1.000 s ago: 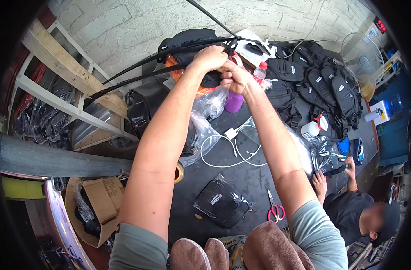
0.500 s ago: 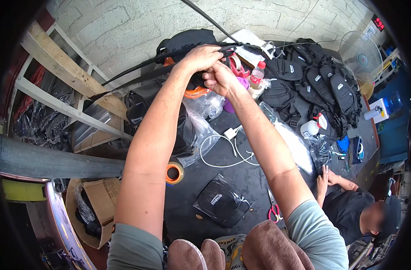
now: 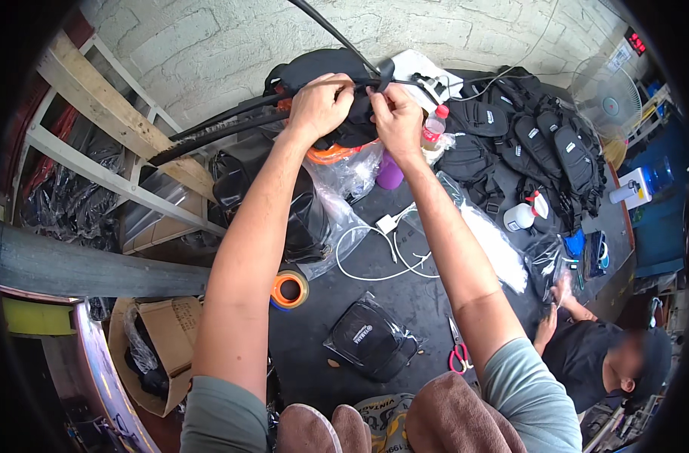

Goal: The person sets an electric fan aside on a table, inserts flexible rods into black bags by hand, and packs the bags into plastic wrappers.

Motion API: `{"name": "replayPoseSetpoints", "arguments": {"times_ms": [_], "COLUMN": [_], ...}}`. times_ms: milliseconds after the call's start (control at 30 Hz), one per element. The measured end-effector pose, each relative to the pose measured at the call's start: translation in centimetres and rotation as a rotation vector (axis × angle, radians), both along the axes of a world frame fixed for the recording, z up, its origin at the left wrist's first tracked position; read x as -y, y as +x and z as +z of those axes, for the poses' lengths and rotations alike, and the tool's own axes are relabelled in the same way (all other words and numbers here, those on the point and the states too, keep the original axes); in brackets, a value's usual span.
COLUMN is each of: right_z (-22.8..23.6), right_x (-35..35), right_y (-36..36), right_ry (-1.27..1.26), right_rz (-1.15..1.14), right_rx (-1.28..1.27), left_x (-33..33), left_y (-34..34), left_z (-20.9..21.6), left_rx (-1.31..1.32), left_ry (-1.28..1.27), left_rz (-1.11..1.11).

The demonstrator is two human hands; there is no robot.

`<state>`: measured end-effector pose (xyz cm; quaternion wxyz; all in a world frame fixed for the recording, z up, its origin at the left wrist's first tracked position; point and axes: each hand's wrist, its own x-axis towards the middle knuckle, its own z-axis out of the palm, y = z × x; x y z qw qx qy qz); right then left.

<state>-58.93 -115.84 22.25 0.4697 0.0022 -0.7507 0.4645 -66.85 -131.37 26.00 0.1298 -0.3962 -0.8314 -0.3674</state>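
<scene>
Where the cords meet: black cords (image 3: 223,135) are brought together at a black wrap (image 3: 387,72), over the far side of the table (image 3: 427,309), before the pale brick wall (image 3: 231,38).
Left hand: the cords are gripped by the left hand (image 3: 319,106), its fingers curled over them, its thumb pointed toward the wrap; the fingertips are partly hidden.
Right hand: the wrap's lower end is pinched between thumb and forefinger of the right hand (image 3: 399,121), just beside the left; how the remaining fingers are set cannot be told.
Under the hands: a black bag, orange material and clear plastic are partly covered; a purple container (image 3: 390,175) is seen below the right wrist, near a red-capped bottle (image 3: 433,132).
Between the forearms: a white charger (image 3: 387,224) with its looped lead, a tape roll (image 3: 277,290) and a plastic-wrapped black pouch (image 3: 368,337) are laid out on the table.
Right side: scissors (image 3: 457,344) are placed near the right elbow; a spray bottle (image 3: 518,217) is stood near piled black backpacks (image 3: 533,143); clear plastic is handled by a co-worker (image 3: 578,359).
</scene>
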Motion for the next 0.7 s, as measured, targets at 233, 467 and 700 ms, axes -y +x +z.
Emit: {"name": "replayPoseSetpoints", "arguments": {"times_ms": [233,467,700], "right_z": [1.6,3.2,-0.4], "right_x": [-0.4,0.9,-0.5], "right_y": [0.3,-0.2,-1.6], "right_ry": [-0.081,-0.056,-0.473], "right_rz": [-0.039,-0.209,0.420], "right_rx": [0.304,0.529,0.177], "left_x": [0.3,0.2,-0.7], "left_y": [2.5,2.9,2.2], "left_z": [0.2,0.3,2.5], "left_rx": [-0.312,-0.585,-0.461], "left_ry": [0.008,-0.087,-0.183], "left_rz": [0.123,0.155,0.159]}}
